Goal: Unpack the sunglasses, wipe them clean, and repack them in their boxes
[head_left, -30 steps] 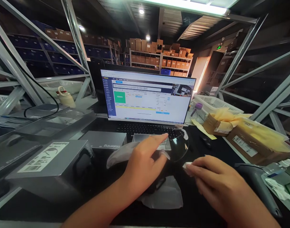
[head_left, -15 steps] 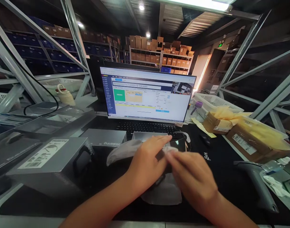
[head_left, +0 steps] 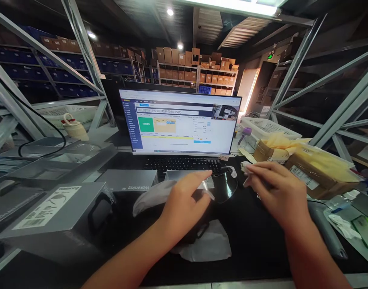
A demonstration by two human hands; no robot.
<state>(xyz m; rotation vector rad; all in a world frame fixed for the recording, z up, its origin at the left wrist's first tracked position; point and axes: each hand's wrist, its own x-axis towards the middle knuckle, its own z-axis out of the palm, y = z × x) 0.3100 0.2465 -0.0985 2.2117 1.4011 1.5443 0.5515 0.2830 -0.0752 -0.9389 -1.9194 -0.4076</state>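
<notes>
My left hand [head_left: 185, 200] is curled over a black item with a clear, shiny pane [head_left: 227, 188], its thumb and forefinger at the pane's left edge. A narrow whitish strip [head_left: 208, 190] shows between them. The palm hides most of the item. White soft wrapping lies around it: one piece [head_left: 154, 197] left of the hand, another [head_left: 209, 245] below, and a white-wrapped end [head_left: 233, 172] beyond the pane. To the right, my right hand [head_left: 277, 192] pinches a small crumpled white piece [head_left: 246, 168] above the black mat.
A grey box with a label [head_left: 48, 206] and a flatter grey box [head_left: 128, 180] stand left. Behind are a keyboard [head_left: 172, 163] and a monitor [head_left: 180, 124]. Right are a handheld scanner [head_left: 328, 233], a carton with yellow material [head_left: 316, 172] and a white basket [head_left: 271, 129].
My right hand has moved right, away from my left hand, with the crumpled white piece in its fingers. My left hand has stayed over the black item. The view has turned slightly right.
</notes>
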